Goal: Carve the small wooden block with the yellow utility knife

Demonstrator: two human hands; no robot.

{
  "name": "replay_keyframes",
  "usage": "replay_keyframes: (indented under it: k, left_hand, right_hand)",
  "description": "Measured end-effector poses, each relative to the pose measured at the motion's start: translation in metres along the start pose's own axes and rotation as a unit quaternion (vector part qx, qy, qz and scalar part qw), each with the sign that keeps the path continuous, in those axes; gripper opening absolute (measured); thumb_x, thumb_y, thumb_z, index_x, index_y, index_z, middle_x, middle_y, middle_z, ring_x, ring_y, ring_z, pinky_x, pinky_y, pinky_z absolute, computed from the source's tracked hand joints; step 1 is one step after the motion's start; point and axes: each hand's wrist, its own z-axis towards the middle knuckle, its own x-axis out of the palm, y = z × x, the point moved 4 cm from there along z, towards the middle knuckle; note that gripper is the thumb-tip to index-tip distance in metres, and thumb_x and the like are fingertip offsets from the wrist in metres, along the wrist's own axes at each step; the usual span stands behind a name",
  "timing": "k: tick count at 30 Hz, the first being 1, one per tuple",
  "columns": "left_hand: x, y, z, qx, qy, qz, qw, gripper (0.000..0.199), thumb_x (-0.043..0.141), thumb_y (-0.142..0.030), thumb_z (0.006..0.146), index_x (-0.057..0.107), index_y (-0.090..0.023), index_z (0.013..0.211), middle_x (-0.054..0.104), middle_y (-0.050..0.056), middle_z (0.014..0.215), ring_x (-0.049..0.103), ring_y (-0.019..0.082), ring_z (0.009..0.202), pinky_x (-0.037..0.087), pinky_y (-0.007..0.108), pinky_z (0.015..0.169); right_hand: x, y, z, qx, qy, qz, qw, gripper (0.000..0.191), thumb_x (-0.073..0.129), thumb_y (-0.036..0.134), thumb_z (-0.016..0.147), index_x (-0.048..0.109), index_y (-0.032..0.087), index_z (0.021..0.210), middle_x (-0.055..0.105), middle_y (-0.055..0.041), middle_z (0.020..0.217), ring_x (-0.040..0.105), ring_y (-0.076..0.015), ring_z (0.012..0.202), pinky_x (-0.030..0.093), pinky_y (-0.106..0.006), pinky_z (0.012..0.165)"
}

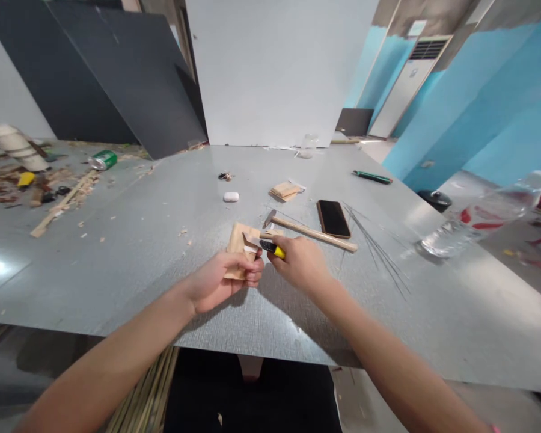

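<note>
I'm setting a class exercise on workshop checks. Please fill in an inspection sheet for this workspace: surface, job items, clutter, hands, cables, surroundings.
Surface: shiny grey table, pale bits scattered on it.
Job items: light wooden piece; yellow-and-black cutter, blade exposed.
Clutter: hammer, phone, stacked wood, white case, green-and-black tool; green can and wood scraps, left; clear bottle, right.
Hands: left hand grips the wooden piece; right hand grips the cutter, blade at the piece; contact cannot be told.
Cables: none made out; thin wire-like strands lie beside the phone.
Surroundings: dark panels and white panel behind; blue walls, right.
</note>
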Motion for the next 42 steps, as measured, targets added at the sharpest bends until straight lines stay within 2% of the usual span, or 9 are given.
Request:
replay_keyframes:
  k: [8,16,18,19,22,26,30,36,42]
  left_hand:
    - [0.02,0.008,-0.004,0.051,-0.022,0.049,0.997,0.015,0.071,-0.025,0.086,0.062,-0.015,0.093,0.042,-0.004,0.069,0.047,0.011,0.061,0.043,0.027,0.064]
    - [0.035,0.006,0.007,0.169,-0.117,0.116,0.972,0.027,0.077,-0.031,0.084,0.053,-0.02,0.083,0.04,-0.005,0.07,0.038,0.008,0.056,0.033,0.025,0.058]
    - [0.053,0.024,0.009,0.163,-0.115,0.109,0.974,0.032,0.083,-0.029,0.078,0.053,-0.02,0.076,0.037,-0.006,0.066,0.033,0.007,0.054,0.03,0.025,0.055]
    - [0.068,0.04,0.01,0.108,-0.046,0.122,0.986,0.034,0.087,-0.026,0.074,0.053,-0.021,0.072,0.038,-0.006,0.062,0.033,0.008,0.052,0.028,0.026,0.053]
    - [0.093,0.069,0.005,0.086,0.005,0.127,0.988,0.032,0.09,-0.03,0.072,0.059,-0.023,0.068,0.05,0.0,0.059,0.041,0.013,0.051,0.028,0.03,0.048]
    - [0.065,0.045,0.003,0.152,-0.072,0.056,0.984,0.028,0.08,-0.036,0.081,0.056,-0.021,0.083,0.039,-0.006,0.066,0.034,0.009,0.056,0.034,0.025,0.057]
    - [0.034,0.016,0.001,0.1,-0.065,0.014,0.993,0.023,0.077,-0.023,0.082,0.059,-0.018,0.094,0.037,-0.007,0.07,0.034,0.007,0.057,0.034,0.023,0.059]
    - [0.042,0.021,-0.012,0.095,-0.041,0.012,0.995,0.02,0.075,-0.024,0.084,0.057,-0.017,0.089,0.04,-0.006,0.071,0.037,0.006,0.057,0.033,0.023,0.058]
    - [0.041,0.014,-0.014,0.184,-0.088,0.144,0.968,0.019,0.072,-0.029,0.085,0.057,-0.019,0.088,0.046,-0.005,0.072,0.043,0.009,0.059,0.037,0.026,0.059]
  right_hand:
    - [-0.007,0.006,-0.004,0.019,-0.019,-0.033,0.999,0.023,0.065,0.028,0.097,0.083,0.019,0.107,0.08,-0.0107,0.087,0.065,-0.0228,0.074,0.022,-0.034,0.062]
    - [0.003,0.005,0.009,0.05,-0.066,-0.023,0.996,0.023,0.068,0.028,0.096,0.082,0.022,0.115,0.084,-0.0112,0.097,0.076,-0.0284,0.087,0.033,-0.033,0.066]
    - [0.007,-0.001,0.026,0.076,-0.051,-0.003,0.996,0.025,0.07,0.032,0.098,0.081,0.021,0.118,0.084,-0.0132,0.106,0.077,-0.0298,0.095,0.038,-0.033,0.07]
    - [0.007,-0.008,0.035,0.108,-0.047,0.006,0.993,0.023,0.068,0.03,0.1,0.081,0.02,0.116,0.084,-0.0146,0.11,0.077,-0.0304,0.101,0.04,-0.032,0.073]
    - [-0.003,-0.029,0.059,0.183,-0.058,0.007,0.981,0.033,0.051,0.021,0.107,0.08,0.009,0.115,0.082,-0.0231,0.11,0.078,-0.0305,0.097,0.042,-0.033,0.07]
    - [-0.024,-0.036,0.053,0.163,-0.089,0.008,0.983,0.034,0.051,0.031,0.109,0.081,0.015,0.114,0.082,-0.0178,0.105,0.077,-0.0291,0.096,0.042,-0.032,0.071]
    - [-0.031,-0.014,0.013,0.081,-0.073,0.012,0.994,0.026,0.061,0.029,0.104,0.082,0.018,0.096,0.082,-0.0117,0.091,0.073,-0.0242,0.083,0.037,-0.032,0.069]
    - [-0.031,0.012,-0.021,0.014,-0.004,-0.034,0.999,0.017,0.066,0.02,0.094,0.083,0.018,0.096,0.079,-0.0101,0.084,0.067,-0.0226,0.073,0.026,-0.033,0.061]
    - [-0.025,0.014,-0.019,0.018,-0.046,-0.034,0.998,0.023,0.069,0.017,0.089,0.084,0.021,0.106,0.081,-0.0096,0.084,0.073,-0.0261,0.078,0.029,-0.033,0.063]
